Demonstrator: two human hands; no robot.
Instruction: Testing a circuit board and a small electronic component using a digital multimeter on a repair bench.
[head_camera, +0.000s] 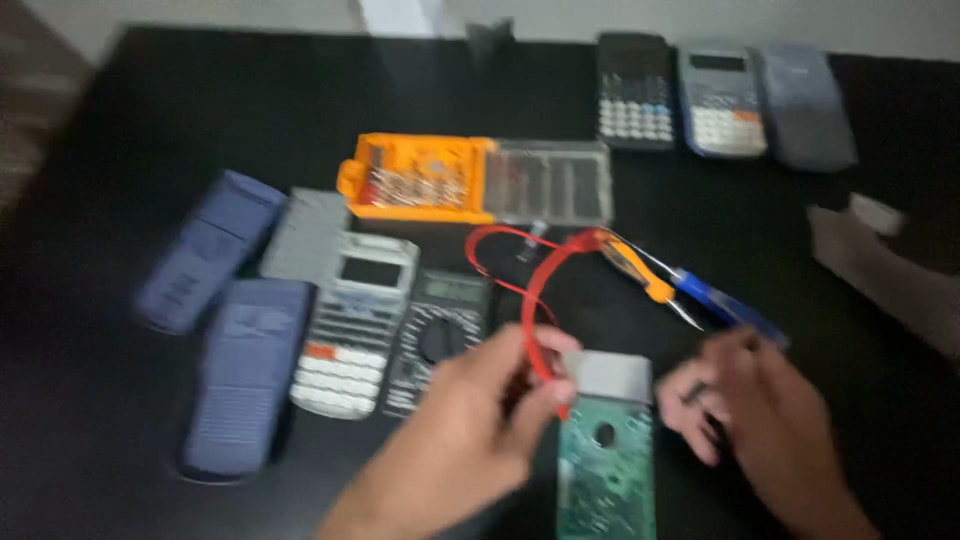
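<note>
Pinching thin, floppy red lead (535, 300) in left hand (470, 420); right hand (745, 405) gripping blue screwdriver (725, 305); fragile green board (605, 465) between hands, best held by edges.

Red test lead (535, 300): thin wire, pinched in the left hand (470, 420), arcing up from the fingers and looping back toward the orange bit case (420, 180). Green circuit board (607, 465): bare, component side up, round hole near its top, grey display strip along its upper edge; lies flat on the desk well below the bit case, just right of the left hand. Right hand (750, 410) sits just right of the board, fingers curled; what it holds is blurred.
</note>
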